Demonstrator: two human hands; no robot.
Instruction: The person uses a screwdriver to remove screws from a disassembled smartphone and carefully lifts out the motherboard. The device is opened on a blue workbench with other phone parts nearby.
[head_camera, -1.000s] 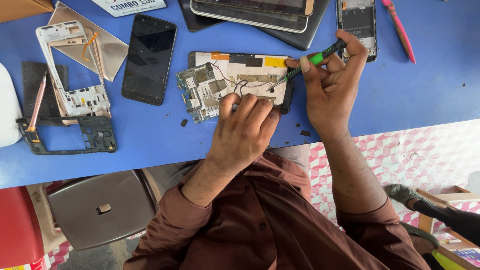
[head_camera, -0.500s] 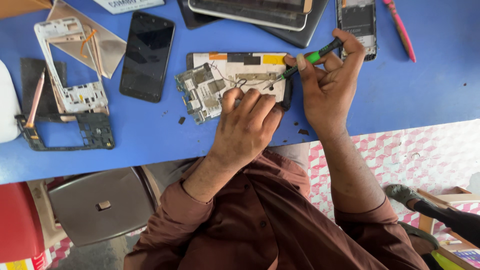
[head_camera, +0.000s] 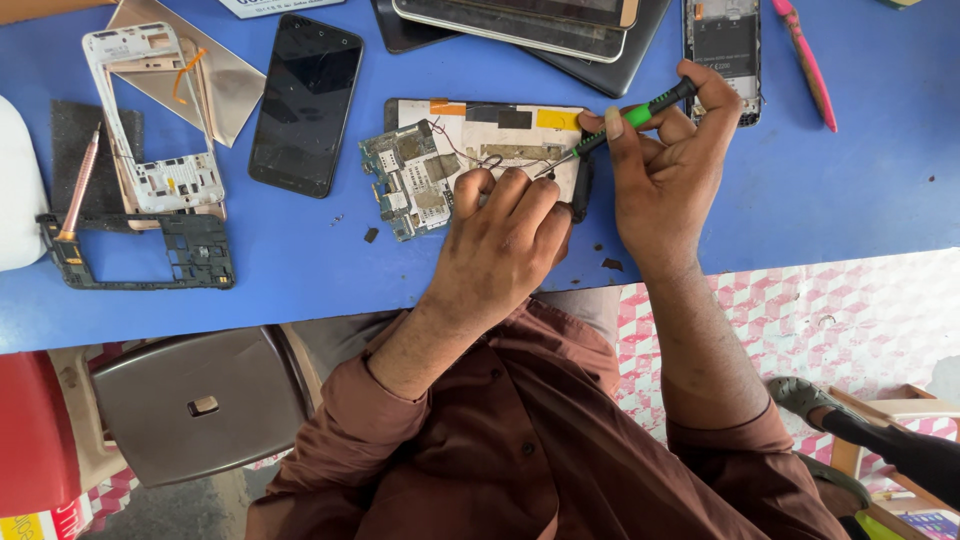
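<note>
The opened phone (head_camera: 490, 165) lies at the table's near edge, long axis running 9 to 3 o'clock, with the left hand (head_camera: 500, 240) pressing flat on it from 6 o'clock, while the right hand (head_camera: 665, 165) at 3 o'clock pinches a screwdriver (head_camera: 615, 128) angled down toward 8 o'clock onto it.

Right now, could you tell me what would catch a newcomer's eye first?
The right hand holds a green-handled screwdriver over an opened phone mid-table, which the left hand steadies. To their left on the blue table lie a black phone and a white phone frame.
</note>
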